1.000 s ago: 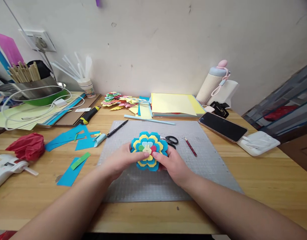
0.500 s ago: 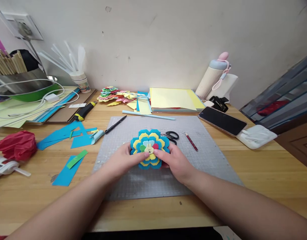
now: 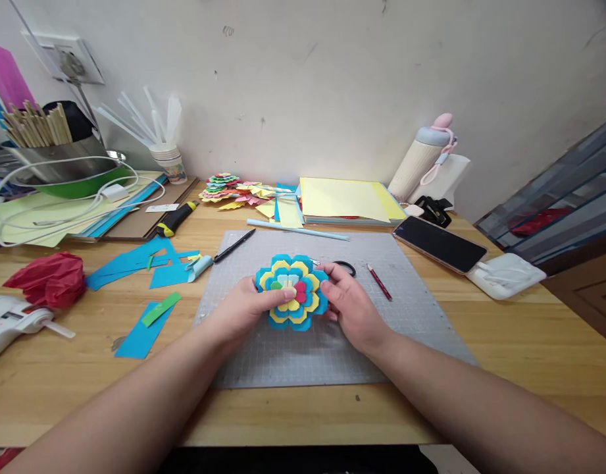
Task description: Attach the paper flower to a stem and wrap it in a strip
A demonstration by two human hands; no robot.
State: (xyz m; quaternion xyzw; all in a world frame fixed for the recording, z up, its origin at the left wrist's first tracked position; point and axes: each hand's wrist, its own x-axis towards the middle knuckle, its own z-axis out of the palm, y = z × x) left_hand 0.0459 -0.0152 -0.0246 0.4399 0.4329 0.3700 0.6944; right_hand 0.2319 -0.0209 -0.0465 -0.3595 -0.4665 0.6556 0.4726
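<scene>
A layered paper flower [image 3: 310, 303] in blue and yellow, with small coloured petals at its centre, is held up over the grey cutting mat [image 3: 406, 329]. My left hand [image 3: 246, 306] grips its left side, the thumb lying across the middle and covering most of the centre. At the right edge, my right hand [image 3: 352, 306] pinches the outer petals between thumb and fingers. Black-handled scissors [image 3: 346, 267] lie behind the flower, partly hidden. A red pencil [image 3: 379, 283] rests right of them, and a black pen [image 3: 234, 246] lies at the mat's upper left.
Blue paper strips [image 3: 139, 332], crumpled red paper [image 3: 53, 281] and a glue gun [image 3: 16, 321] lie left. A paper stack [image 3: 349, 199] and folded paper flowers [image 3: 224, 187] stand behind the mat. A phone [image 3: 439, 243] and white case [image 3: 512, 273] are right.
My left thumb now covers the smiling face at the flower's centre. My right thumb has moved from the centre to the right edge. The view has shifted slightly.
</scene>
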